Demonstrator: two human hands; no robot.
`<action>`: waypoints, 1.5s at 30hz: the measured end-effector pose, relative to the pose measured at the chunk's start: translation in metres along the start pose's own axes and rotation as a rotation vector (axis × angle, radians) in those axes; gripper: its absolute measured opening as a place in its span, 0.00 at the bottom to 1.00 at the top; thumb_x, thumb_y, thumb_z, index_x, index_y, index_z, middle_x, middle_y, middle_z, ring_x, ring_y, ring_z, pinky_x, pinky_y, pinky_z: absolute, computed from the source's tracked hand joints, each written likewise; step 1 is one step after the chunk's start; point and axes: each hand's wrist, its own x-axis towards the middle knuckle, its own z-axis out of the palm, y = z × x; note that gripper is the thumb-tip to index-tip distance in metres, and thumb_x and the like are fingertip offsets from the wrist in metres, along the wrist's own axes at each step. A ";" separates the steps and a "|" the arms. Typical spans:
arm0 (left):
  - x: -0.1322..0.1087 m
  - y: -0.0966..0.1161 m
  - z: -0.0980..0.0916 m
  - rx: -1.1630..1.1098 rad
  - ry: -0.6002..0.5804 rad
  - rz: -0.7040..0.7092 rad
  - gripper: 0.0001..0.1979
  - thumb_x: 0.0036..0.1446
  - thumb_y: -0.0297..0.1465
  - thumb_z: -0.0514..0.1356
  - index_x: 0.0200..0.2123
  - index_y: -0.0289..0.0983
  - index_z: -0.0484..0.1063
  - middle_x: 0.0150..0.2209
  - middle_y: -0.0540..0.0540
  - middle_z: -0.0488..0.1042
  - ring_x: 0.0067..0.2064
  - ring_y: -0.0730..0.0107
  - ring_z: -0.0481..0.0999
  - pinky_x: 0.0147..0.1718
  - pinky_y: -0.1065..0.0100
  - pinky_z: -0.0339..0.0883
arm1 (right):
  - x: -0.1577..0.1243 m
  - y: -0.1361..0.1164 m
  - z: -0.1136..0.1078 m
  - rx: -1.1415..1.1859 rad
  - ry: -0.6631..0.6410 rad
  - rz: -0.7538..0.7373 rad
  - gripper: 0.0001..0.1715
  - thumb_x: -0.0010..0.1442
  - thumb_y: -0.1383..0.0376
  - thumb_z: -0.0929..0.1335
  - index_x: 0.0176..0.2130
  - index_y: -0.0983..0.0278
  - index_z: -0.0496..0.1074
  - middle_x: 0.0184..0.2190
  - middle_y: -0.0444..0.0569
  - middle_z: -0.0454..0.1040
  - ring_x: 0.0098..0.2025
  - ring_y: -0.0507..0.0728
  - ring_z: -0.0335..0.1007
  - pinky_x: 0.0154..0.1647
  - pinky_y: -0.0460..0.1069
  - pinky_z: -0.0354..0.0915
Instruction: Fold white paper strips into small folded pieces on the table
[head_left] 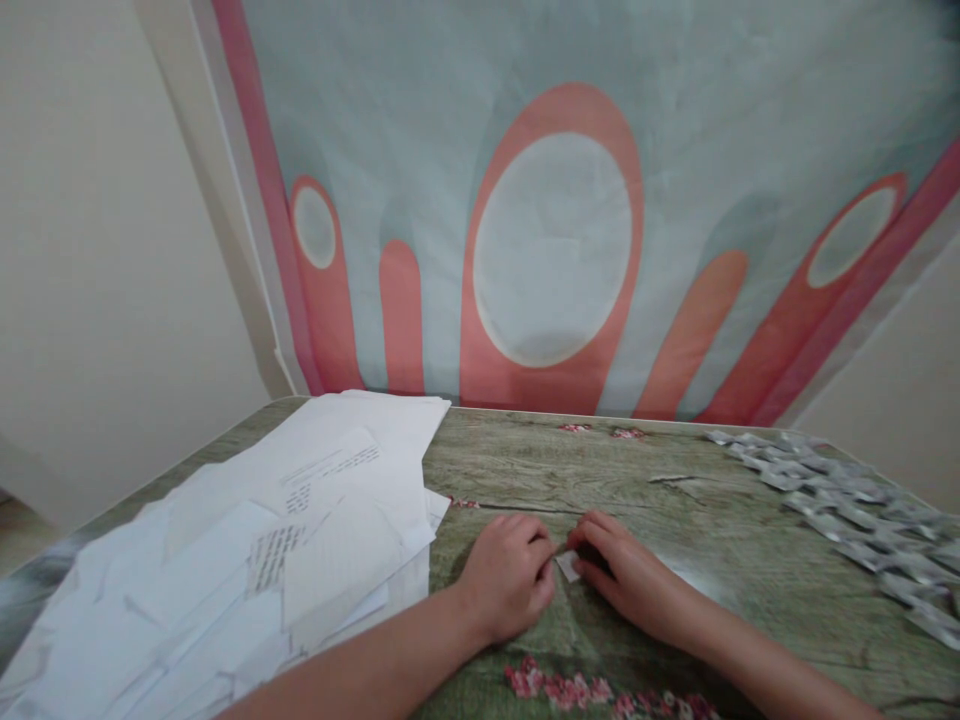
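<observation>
A small piece of white paper (568, 567) shows between my two hands, low over the wood-patterned tabletop. My left hand (508, 580) is closed, its fingers curled and its fingertips at the paper's left edge. From the other side my right hand (626, 578) pinches the paper between thumb and fingers. The fingers partly cover the piece, so its full shape and folds are hidden. Left of my left hand, a wide spread of loose white sheets (360, 530) overlaps in a pile, some with printed text.
Rows of folded, interlinked paper strips (847, 510) lie along the table's right side. The table (517, 460) has a wood-grain cover with pink flower prints. Behind its far edge hangs a grey-blue and coral patterned cloth (435, 130), with a pale wall (97, 250) at left.
</observation>
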 end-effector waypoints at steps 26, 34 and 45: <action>0.003 -0.005 0.004 -0.376 0.079 -0.121 0.06 0.58 0.34 0.57 0.32 0.37 0.69 0.34 0.49 0.68 0.37 0.69 0.68 0.36 0.71 0.60 | -0.001 -0.008 0.007 0.712 0.036 0.126 0.11 0.59 0.57 0.65 0.34 0.63 0.65 0.28 0.43 0.69 0.31 0.52 0.64 0.32 0.45 0.60; 0.001 -0.005 0.005 -0.289 0.088 -0.123 0.03 0.55 0.28 0.58 0.29 0.37 0.65 0.32 0.49 0.67 0.35 0.69 0.67 0.34 0.70 0.58 | -0.004 -0.011 0.005 0.315 0.176 -0.025 0.04 0.59 0.63 0.65 0.35 0.62 0.67 0.30 0.44 0.68 0.32 0.53 0.64 0.33 0.47 0.61; 0.002 -0.002 -0.002 -0.036 0.073 0.026 0.01 0.55 0.26 0.56 0.32 0.37 0.66 0.34 0.48 0.68 0.38 0.66 0.66 0.37 0.66 0.57 | -0.005 -0.001 0.009 -0.248 0.249 -0.281 0.06 0.62 0.69 0.61 0.35 0.62 0.67 0.31 0.48 0.70 0.34 0.56 0.64 0.36 0.51 0.58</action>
